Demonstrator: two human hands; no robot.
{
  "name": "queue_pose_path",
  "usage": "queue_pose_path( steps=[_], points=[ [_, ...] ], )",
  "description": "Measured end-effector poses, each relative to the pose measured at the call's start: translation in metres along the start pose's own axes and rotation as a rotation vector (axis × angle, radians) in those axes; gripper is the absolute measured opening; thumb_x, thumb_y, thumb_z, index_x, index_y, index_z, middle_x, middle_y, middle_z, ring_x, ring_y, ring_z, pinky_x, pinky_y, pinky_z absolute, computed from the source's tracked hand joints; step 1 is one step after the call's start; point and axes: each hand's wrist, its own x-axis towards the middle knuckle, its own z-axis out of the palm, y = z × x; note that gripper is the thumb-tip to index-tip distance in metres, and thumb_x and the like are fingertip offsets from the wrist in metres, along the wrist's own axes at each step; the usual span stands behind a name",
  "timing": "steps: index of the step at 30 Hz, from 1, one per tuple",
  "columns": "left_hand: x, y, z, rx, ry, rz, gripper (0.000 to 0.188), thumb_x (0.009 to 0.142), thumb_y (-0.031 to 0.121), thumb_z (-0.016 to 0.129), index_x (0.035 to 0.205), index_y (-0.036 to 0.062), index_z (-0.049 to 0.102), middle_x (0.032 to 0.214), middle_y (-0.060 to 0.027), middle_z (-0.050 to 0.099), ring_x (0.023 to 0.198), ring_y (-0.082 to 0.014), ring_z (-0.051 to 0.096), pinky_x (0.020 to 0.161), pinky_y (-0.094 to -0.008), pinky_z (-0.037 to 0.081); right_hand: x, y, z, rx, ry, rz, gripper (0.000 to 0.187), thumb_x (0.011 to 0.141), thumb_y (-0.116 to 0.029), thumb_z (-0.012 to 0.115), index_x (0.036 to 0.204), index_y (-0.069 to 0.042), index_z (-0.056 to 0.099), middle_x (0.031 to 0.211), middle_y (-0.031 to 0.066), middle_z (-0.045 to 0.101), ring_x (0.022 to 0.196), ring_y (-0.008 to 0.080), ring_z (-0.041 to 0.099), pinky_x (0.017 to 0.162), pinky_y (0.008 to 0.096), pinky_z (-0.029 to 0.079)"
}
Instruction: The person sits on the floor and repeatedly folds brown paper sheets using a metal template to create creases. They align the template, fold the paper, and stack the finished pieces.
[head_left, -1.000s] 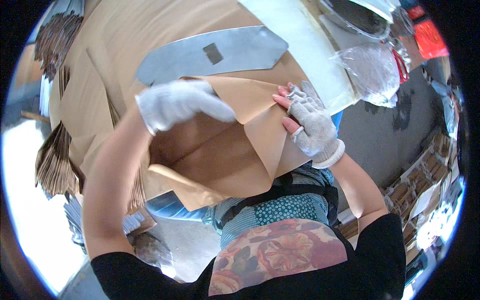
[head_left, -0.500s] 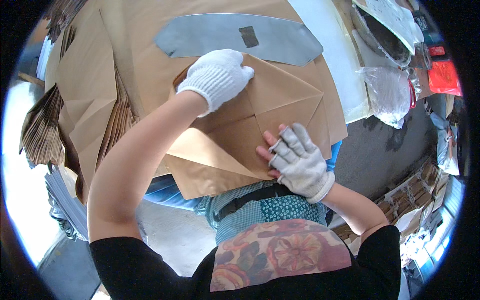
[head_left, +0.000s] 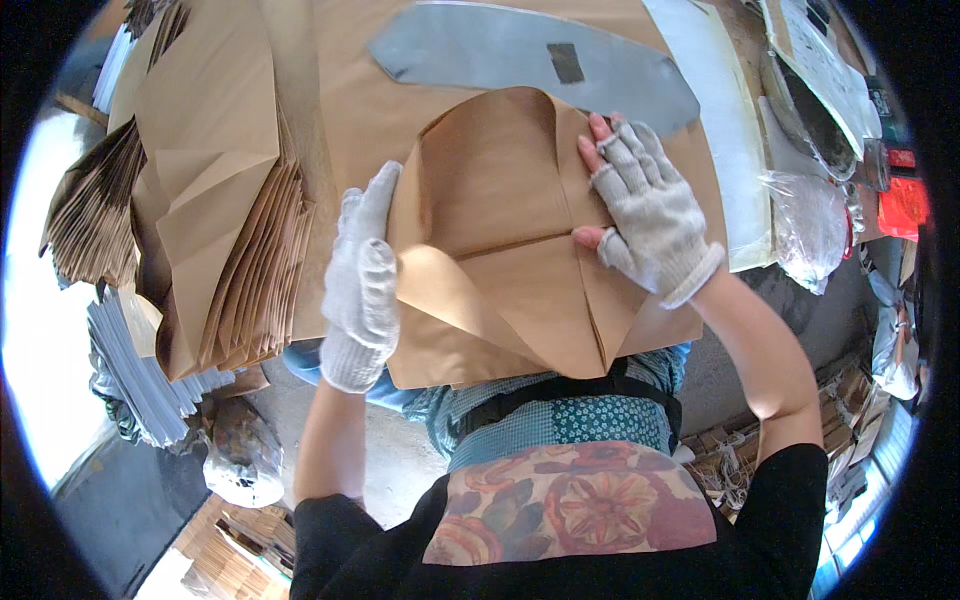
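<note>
A brown paper bag (head_left: 500, 205) lies in front of me, its folded bottom spread into a hollow with creases crossing the middle. My left hand (head_left: 360, 285), in a white knit glove, stands on edge along the bag's left side with its fingers stretched out. On the right side of the bag rests my right hand (head_left: 650, 210), flat, in a glove that leaves some fingertips bare. Neither hand grips anything. Beyond the bag lies a long grey metal plate (head_left: 480, 45) with pointed ends and a dark patch.
Fanned stacks of folded brown paper bags (head_left: 225, 210) fill the left side. Grey sheets (head_left: 150, 370) lie below them, near a clear plastic bag (head_left: 243, 455) on the floor. Another plastic bag (head_left: 808, 225) and a red packet (head_left: 903, 208) are at the right.
My left hand has moved from the bag's far edge to its left side. My right hand has slid up along the right side. The bag's far part now stands raised and opened out.
</note>
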Motion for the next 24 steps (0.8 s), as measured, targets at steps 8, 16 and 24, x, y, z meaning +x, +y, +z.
queue_pose_path(
  steps=[8,16,24],
  points=[
    [-0.008,-0.048,0.025,0.246,-0.026,0.105,0.079,0.114,0.062,0.026,0.170,0.0070,0.037,0.176,-0.0142,0.036,0.166,-0.0390,0.020,0.136,-0.0468,0.011,0.064,0.014,0.019,-0.028,0.115,-0.169,0.071,0.100,-0.045,0.067,0.157,-0.005,0.055,0.166,0.0132,0.051,0.156,0.0320,0.044,0.134,0.0454,0.029],
    [-0.010,-0.033,0.028,0.518,-0.055,0.146,0.076,0.109,0.044,0.050,0.165,-0.0040,0.037,0.170,-0.0284,0.038,0.161,-0.0478,0.030,0.134,-0.0558,0.017,-0.012,-0.054,0.012,0.592,-0.086,-0.700,0.031,0.081,-0.023,0.072,0.108,-0.009,0.077,0.129,0.0118,0.074,0.140,0.0343,0.061,0.125,0.0495,0.043],
    [0.021,-0.018,0.061,0.625,-0.031,0.255,0.083,0.098,0.040,0.069,0.162,-0.0036,0.040,0.171,-0.0293,0.035,0.160,-0.0476,0.032,0.134,-0.0578,0.020,-0.010,-0.054,0.022,0.750,-0.286,-0.800,0.032,0.079,-0.024,0.071,0.106,-0.008,0.078,0.132,0.0082,0.075,0.142,0.0327,0.058,0.125,0.0495,0.043]
  ],
)
